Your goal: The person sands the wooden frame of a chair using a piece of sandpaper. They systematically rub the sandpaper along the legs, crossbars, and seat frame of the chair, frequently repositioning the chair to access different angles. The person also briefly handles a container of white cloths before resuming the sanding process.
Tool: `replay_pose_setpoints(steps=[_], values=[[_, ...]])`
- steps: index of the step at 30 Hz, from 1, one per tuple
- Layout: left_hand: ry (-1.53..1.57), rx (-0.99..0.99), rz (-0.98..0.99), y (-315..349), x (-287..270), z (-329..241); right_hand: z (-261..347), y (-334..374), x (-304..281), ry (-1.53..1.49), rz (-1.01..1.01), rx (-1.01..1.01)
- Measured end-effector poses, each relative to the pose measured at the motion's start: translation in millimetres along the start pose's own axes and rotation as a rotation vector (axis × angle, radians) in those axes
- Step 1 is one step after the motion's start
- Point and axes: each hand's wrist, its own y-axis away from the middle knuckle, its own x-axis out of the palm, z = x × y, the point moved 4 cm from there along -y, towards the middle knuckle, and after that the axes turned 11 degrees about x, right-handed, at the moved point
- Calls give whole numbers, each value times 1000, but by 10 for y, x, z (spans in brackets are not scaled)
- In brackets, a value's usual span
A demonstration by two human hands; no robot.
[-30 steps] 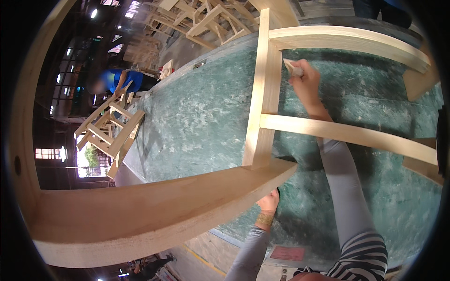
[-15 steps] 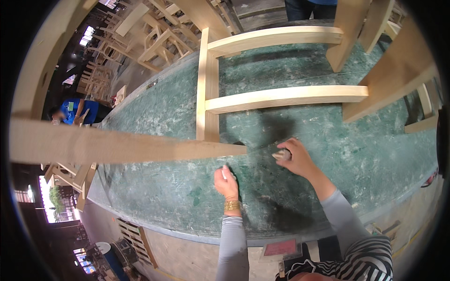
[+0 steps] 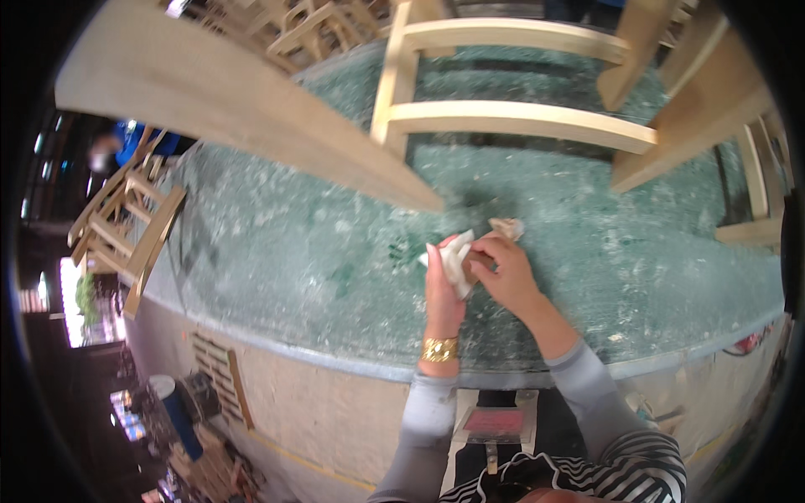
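My left hand (image 3: 443, 293) is curled around a crumpled white cloth (image 3: 457, 256), low over the green worktable (image 3: 319, 277). My right hand (image 3: 510, 272) meets it from the right, its thumb and fingers pinched at the cloth's right side. Some fingertips are hidden between the hands. Just beyond my right knuckles is a small crumpled tan piece (image 3: 508, 227); whether it is held or lies on the table I cannot tell. Past my hands, the tapered end of a pale wooden leg (image 3: 360, 172) points toward them.
A wooden frame with curved rails (image 3: 520, 119) rises across the far side, with thick angled legs (image 3: 696, 113) at right. The table's near edge (image 3: 335, 359) curves below my hands. Wooden chair frames (image 3: 134, 230) and a person in blue (image 3: 134, 142) are at left.
My hands were apart and have come together at the white cloth, which now shows more. The view has shifted, so the wooden frame and table edge sit higher.
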Motion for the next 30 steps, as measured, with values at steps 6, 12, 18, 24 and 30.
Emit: replay_pose_setpoints(steps=[6,12,18,24,30], values=[[-57,-56,30,147,7,56,-117,139,-150,-71,-119,-17],[-254,-140,-129,155,-168,65,-325,198,-278,-509,-143,275],[-235,10,-224,145,-214,82,-250,132,-129,-444,176,400],[-540,319,-440,-350,-854,-205,-392,-274,-381,-291,81,533],[-1504,720,-382,-786,-1026,-133,167,-1011,-82,-83,-317,-388]])
